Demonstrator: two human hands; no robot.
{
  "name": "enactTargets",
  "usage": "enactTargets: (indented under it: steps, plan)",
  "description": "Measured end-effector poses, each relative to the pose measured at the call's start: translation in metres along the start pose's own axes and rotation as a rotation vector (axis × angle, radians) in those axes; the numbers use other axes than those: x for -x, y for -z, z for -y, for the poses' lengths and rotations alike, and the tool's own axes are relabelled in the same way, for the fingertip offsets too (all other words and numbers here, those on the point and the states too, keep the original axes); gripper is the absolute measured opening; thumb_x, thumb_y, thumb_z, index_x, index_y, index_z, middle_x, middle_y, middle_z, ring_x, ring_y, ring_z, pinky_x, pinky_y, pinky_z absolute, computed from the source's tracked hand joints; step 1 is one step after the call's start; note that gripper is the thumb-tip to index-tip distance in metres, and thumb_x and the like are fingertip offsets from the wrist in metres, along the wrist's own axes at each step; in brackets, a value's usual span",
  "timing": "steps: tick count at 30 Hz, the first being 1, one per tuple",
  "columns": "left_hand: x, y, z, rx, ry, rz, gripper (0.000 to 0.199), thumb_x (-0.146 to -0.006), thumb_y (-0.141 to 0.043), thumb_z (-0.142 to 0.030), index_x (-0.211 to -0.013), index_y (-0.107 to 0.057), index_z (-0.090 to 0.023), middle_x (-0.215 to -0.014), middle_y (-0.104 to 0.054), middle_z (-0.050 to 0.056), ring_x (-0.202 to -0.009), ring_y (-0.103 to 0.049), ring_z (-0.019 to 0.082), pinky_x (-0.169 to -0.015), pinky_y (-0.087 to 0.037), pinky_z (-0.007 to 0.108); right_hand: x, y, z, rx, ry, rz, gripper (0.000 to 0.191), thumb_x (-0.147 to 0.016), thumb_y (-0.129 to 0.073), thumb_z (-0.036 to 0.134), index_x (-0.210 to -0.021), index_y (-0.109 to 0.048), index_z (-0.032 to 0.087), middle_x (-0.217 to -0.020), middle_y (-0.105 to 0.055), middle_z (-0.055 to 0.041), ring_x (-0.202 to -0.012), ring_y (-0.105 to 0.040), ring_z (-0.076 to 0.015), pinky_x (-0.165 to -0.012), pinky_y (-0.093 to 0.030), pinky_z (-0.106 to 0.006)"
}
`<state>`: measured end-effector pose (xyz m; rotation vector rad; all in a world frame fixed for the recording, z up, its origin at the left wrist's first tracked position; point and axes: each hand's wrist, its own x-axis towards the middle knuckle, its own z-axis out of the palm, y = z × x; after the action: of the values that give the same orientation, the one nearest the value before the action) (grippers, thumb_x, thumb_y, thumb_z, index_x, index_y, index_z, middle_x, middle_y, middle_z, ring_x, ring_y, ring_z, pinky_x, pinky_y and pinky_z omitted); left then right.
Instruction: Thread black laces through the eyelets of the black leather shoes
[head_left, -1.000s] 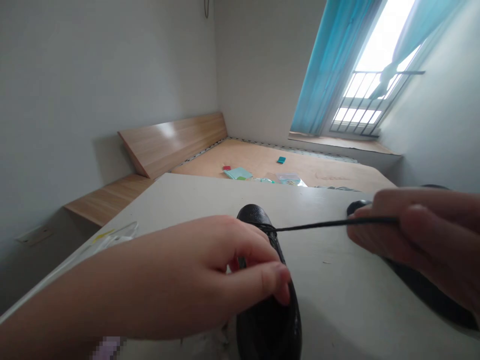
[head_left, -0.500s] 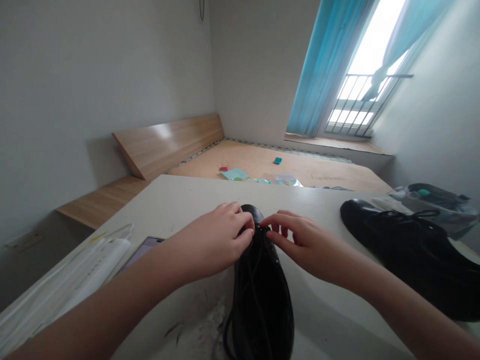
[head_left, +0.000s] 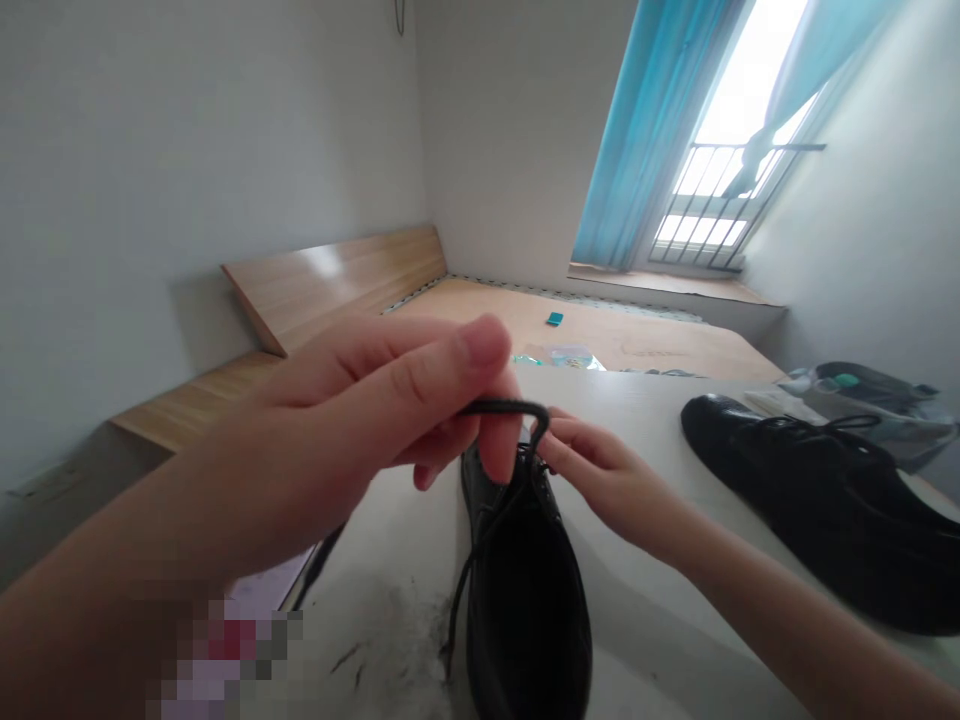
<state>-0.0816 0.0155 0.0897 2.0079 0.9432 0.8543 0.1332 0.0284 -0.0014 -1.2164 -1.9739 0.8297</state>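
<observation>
A black leather lace-up shoe (head_left: 529, 610) stands on the white table with its opening towards me. My left hand (head_left: 352, 420) is raised close to the camera, above the left side of the shoe. Its thumb and fingers pinch a black shoelace (head_left: 514, 407), which bends down to the eyelets. The lace's other end hangs over the shoe's left side. My right hand (head_left: 604, 475) is low at the right eyelet edge, its fingers closed there on the shoe; the fingertips are partly hidden.
Another black shoe (head_left: 810, 500), laced, lies on the table at the right, with a clear plastic bag (head_left: 900, 420) behind it. A phone (head_left: 270, 580) lies partly under my left arm. Beyond the table's far edge is a wooden bed board (head_left: 637, 340) with small packets on it.
My left hand has left the eyelets and come up and towards me, drawing the shoelace with it. My right hand stays by the right eyelets.
</observation>
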Motion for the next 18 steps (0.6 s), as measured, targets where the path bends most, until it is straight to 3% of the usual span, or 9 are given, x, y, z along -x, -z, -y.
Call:
enactTargets:
  steps: [4, 6, 8, 11, 16, 18]
  plan:
    - [0.002, 0.000, 0.000, 0.148, -0.038, 0.164, 0.052, -0.095, -0.039, -0.047, -0.056, -0.063, -0.022, -0.050, -0.046, -0.003, -0.048, -0.042, 0.009, -0.046, -0.035, 0.020, 0.007, 0.024, 0.020, -0.366, -0.055, -0.015, 0.044, -0.096, -0.044, 0.051, -0.064, -0.046, 0.021, -0.064, -0.043, 0.0010, -0.063, -0.045, -0.0139, -0.061, -0.042, -0.029]
    - [0.003, -0.001, 0.002, 0.156, 0.005, 0.223, 0.052, -0.096, -0.041, -0.048, -0.057, -0.064, -0.022, -0.049, -0.040, -0.003, -0.046, -0.036, 0.009, -0.043, -0.031, 0.020, 0.011, 0.036, 0.030, -0.501, -0.037, -0.109, 0.046, -0.095, -0.051, 0.048, -0.059, -0.041, 0.021, -0.058, -0.033, 0.0032, -0.053, -0.033, -0.0123, -0.050, -0.032, -0.028]
    - [0.003, -0.001, 0.004, 0.155, 0.050, 0.279, 0.049, -0.096, -0.042, -0.047, -0.061, -0.066, -0.022, -0.048, -0.037, -0.004, -0.045, -0.033, 0.009, -0.041, -0.027, 0.021, 0.017, 0.042, 0.037, -0.458, -0.001, -0.276, 0.046, -0.094, -0.055, 0.045, -0.057, -0.039, 0.022, -0.055, -0.028, 0.0036, -0.051, -0.025, -0.0128, -0.047, -0.024, -0.029]
    - [0.001, -0.002, 0.004, 0.139, 0.064, 0.298, 0.046, -0.096, -0.042, -0.045, -0.065, -0.067, -0.022, -0.048, -0.041, -0.004, -0.045, -0.037, 0.009, -0.042, -0.029, 0.021, 0.026, 0.039, 0.044, -0.249, 0.055, -0.465, 0.043, -0.095, -0.054, 0.044, -0.059, -0.046, 0.023, -0.056, -0.037, 0.0018, -0.053, -0.032, -0.0141, -0.049, -0.028, -0.030]
    - [-0.009, -0.007, 0.014, -0.187, 0.095, 0.229, 0.027, -0.096, -0.045, -0.038, -0.087, -0.067, -0.025, -0.070, -0.060, -0.003, -0.068, -0.057, 0.014, -0.061, -0.044, 0.024, 0.039, 0.036, 0.055, 0.571, 0.265, -0.560, 0.030, -0.096, -0.051, 0.036, -0.069, -0.049, 0.025, -0.055, -0.044, 0.0016, -0.051, -0.040, -0.0137, -0.053, -0.030, -0.032]
    - [-0.012, -0.013, 0.024, -0.369, 0.095, 0.234, 0.025, -0.096, -0.043, -0.036, -0.100, -0.066, -0.028, -0.086, -0.067, -0.002, -0.081, -0.062, 0.017, -0.071, -0.047, 0.029, 0.041, 0.037, 0.060, 0.733, 0.356, -0.572, 0.023, -0.096, -0.051, 0.030, -0.073, -0.047, 0.025, -0.057, -0.048, 0.0019, -0.051, -0.043, -0.0133, -0.054, -0.032, -0.032]
